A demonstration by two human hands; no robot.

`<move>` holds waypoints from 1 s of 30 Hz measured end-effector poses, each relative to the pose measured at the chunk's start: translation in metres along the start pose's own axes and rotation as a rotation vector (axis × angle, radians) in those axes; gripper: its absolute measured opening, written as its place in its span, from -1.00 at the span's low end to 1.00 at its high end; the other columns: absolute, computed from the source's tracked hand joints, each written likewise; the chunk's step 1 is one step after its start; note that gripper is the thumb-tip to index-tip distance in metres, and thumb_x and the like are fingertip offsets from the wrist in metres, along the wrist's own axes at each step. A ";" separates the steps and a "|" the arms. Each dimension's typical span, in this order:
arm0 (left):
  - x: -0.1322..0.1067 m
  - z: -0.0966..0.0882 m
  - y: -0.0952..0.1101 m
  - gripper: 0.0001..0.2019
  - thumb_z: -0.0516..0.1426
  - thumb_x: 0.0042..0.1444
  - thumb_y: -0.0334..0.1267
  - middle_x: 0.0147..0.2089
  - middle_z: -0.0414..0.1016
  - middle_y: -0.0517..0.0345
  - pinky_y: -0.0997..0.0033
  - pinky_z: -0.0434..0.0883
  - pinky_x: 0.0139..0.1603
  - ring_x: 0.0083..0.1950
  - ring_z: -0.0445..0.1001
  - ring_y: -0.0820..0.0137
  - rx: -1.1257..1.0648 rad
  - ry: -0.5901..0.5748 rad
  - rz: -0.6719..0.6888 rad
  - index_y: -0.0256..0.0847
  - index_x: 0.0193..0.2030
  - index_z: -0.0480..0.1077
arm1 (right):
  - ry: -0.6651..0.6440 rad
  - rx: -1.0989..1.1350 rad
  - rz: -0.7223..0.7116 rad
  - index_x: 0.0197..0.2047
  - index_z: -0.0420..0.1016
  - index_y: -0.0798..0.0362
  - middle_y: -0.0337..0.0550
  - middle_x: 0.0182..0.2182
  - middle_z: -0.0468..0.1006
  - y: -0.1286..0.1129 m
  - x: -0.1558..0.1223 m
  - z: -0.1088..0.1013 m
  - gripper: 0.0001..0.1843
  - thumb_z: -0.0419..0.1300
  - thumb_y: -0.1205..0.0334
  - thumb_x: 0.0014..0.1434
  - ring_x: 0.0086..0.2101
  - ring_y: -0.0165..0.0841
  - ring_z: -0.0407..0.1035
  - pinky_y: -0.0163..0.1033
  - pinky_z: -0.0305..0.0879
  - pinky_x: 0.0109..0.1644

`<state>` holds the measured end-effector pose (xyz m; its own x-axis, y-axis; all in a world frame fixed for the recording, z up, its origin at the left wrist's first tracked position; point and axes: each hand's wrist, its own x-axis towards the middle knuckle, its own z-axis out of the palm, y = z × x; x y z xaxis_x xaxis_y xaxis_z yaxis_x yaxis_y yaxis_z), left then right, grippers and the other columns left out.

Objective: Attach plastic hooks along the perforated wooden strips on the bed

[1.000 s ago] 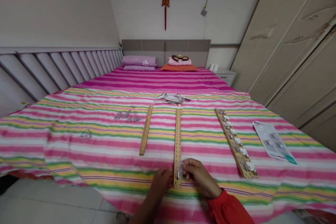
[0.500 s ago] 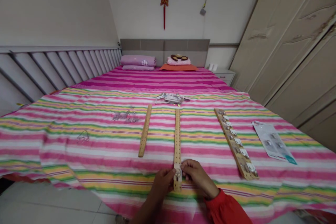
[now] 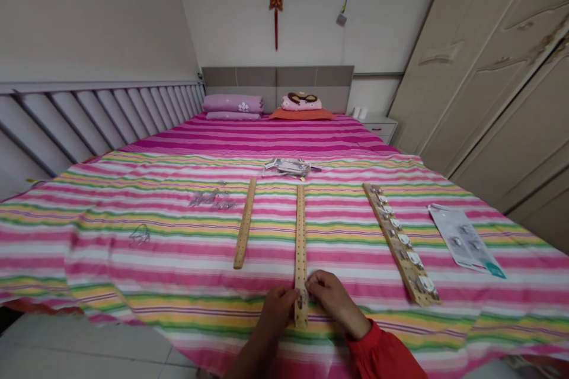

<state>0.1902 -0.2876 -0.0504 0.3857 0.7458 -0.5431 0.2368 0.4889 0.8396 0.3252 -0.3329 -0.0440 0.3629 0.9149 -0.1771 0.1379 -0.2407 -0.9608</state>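
Observation:
A narrow wooden strip with rows of holes [image 3: 301, 231] lies lengthwise in front of me on the striped bedspread. A small shiny metal piece, perhaps a hook, [image 3: 300, 299] sits on its near end, partly covered by my fingers. My left hand [image 3: 276, 311] is closed at the strip's left edge, thumb and fingertips against the metal piece. From the right, my right hand [image 3: 331, 296] pinches at the strip's other edge beside the piece; what its fingertips hold is too small to make out.
A shorter perforated strip [image 3: 245, 222] lies left. Rightward are a wooden board with white-and-metal hooks [image 3: 400, 246] and a blister pack [image 3: 464, 240]. Small clear-and-metal parts [image 3: 212, 198], a thin wire-like bundle [image 3: 139, 235] and plastic packets [image 3: 288, 167] lie around on the bedspread [image 3: 178, 278].
My fingers have shifted slightly over the metal piece, which sits a little lower in view. A pale, translucent patch around it is less visible now. The strips and packets keep their places.

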 end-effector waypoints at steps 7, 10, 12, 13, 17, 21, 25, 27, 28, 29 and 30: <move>0.005 0.001 -0.004 -0.72 0.15 -0.27 -0.08 -0.72 0.12 0.32 0.49 0.08 -0.59 -0.64 0.11 0.54 -0.002 -0.002 0.039 -0.18 -0.72 0.17 | 0.133 -0.143 -0.092 -0.65 0.24 -0.02 -0.35 -0.70 0.25 0.001 -0.006 0.006 -0.75 0.23 0.14 -0.11 -0.58 -0.41 0.13 -0.28 0.04 -0.48; 0.003 0.001 -0.003 -0.73 0.16 -0.27 -0.08 -0.70 0.14 0.31 0.50 0.09 -0.57 -0.63 0.13 0.53 -0.013 -0.006 0.023 -0.19 -0.69 0.20 | 0.181 -0.057 -0.085 -0.58 0.25 -0.02 -0.35 -0.68 0.27 0.005 -0.011 0.009 -0.68 0.22 -0.04 -0.07 -0.60 -0.41 0.18 -0.28 0.09 -0.51; 0.000 0.001 0.000 -0.72 0.16 -0.27 -0.06 -0.69 0.18 0.30 0.50 0.10 -0.56 -0.62 0.16 0.52 -0.003 -0.014 0.025 -0.20 -0.67 0.22 | 0.118 0.093 -0.004 -0.55 0.25 -0.01 -0.35 -0.68 0.28 0.009 -0.017 0.011 -0.58 0.18 -0.20 -0.08 -0.65 -0.44 0.18 -0.29 0.09 -0.56; -0.002 0.001 0.001 -0.71 0.16 -0.27 -0.03 -0.68 0.20 0.28 0.49 0.11 -0.56 -0.61 0.17 0.52 -0.003 -0.028 0.041 -0.20 -0.67 0.23 | 0.061 0.169 0.053 -0.53 0.26 0.00 -0.35 -0.69 0.29 0.011 -0.020 0.012 -0.53 0.16 -0.27 -0.09 -0.68 -0.45 0.18 -0.31 0.07 -0.60; -0.006 0.001 0.007 -0.60 0.07 -0.18 0.14 -0.67 0.25 0.24 0.44 0.16 -0.55 -0.62 0.21 0.47 -0.002 -0.109 0.095 -0.19 -0.63 0.25 | -0.094 0.376 0.190 -0.39 0.38 0.06 -0.33 -0.71 0.38 0.020 -0.034 0.016 -0.46 0.21 -0.29 -0.14 -0.72 -0.48 0.22 -0.38 -0.01 -0.66; -0.002 0.002 0.009 -0.52 0.00 -0.11 0.25 -0.67 0.23 0.23 0.42 0.14 -0.54 -0.60 0.21 0.44 0.099 -0.101 0.155 -0.17 -0.64 0.21 | -0.110 0.435 0.190 -0.35 0.41 0.10 -0.32 -0.68 0.42 0.027 -0.042 0.020 -0.49 0.31 -0.17 -0.19 -0.71 -0.51 0.23 -0.42 -0.01 -0.65; 0.009 0.003 0.005 -0.54 0.03 -0.11 0.20 -0.68 0.16 0.24 0.40 0.11 -0.51 -0.57 0.18 0.43 0.244 0.009 0.238 -0.16 -0.70 0.17 | -0.098 0.445 0.156 -0.40 0.39 0.08 -0.36 -0.73 0.38 0.029 -0.042 0.025 -0.58 0.30 -0.11 -0.13 -0.72 -0.53 0.21 -0.43 -0.03 -0.66; 0.013 0.004 0.001 -0.56 0.06 -0.12 0.16 -0.68 0.13 0.25 0.41 0.09 -0.50 -0.56 0.17 0.43 0.267 0.058 0.268 -0.16 -0.71 0.16 | -0.081 0.448 0.143 -0.41 0.39 0.08 -0.37 -0.74 0.37 0.029 -0.041 0.026 -0.62 0.30 -0.07 -0.11 -0.72 -0.53 0.20 -0.44 -0.03 -0.66; 0.015 0.005 0.000 -0.57 0.07 -0.14 0.15 -0.68 0.12 0.26 0.41 0.10 -0.50 -0.57 0.17 0.43 0.258 0.074 0.273 -0.15 -0.71 0.15 | -0.078 0.449 0.141 -0.41 0.39 0.07 -0.37 -0.73 0.37 0.030 -0.040 0.026 -0.63 0.30 -0.05 -0.11 -0.72 -0.54 0.20 -0.44 -0.03 -0.65; 0.016 0.005 -0.002 -0.57 0.08 -0.15 0.15 -0.68 0.12 0.26 0.41 0.10 -0.51 -0.57 0.16 0.44 0.238 0.084 0.270 -0.15 -0.71 0.15 | -0.080 0.449 0.141 -0.42 0.39 0.07 -0.36 -0.73 0.38 0.030 -0.040 0.027 -0.64 0.30 -0.05 -0.11 -0.72 -0.54 0.20 -0.44 -0.04 -0.66; 0.017 0.006 -0.003 -0.57 0.08 -0.16 0.15 -0.69 0.12 0.27 0.41 0.11 -0.51 -0.58 0.16 0.44 0.211 0.092 0.261 -0.15 -0.71 0.15 | -0.084 0.449 0.143 -0.43 0.39 0.07 -0.35 -0.73 0.39 0.031 -0.039 0.026 -0.64 0.30 -0.04 -0.12 -0.73 -0.54 0.19 -0.44 -0.04 -0.66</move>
<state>0.2014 -0.2793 -0.0624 0.3781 0.8758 -0.3000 0.3235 0.1787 0.9292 0.2912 -0.3678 -0.0724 0.2708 0.9103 -0.3131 -0.3265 -0.2191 -0.9195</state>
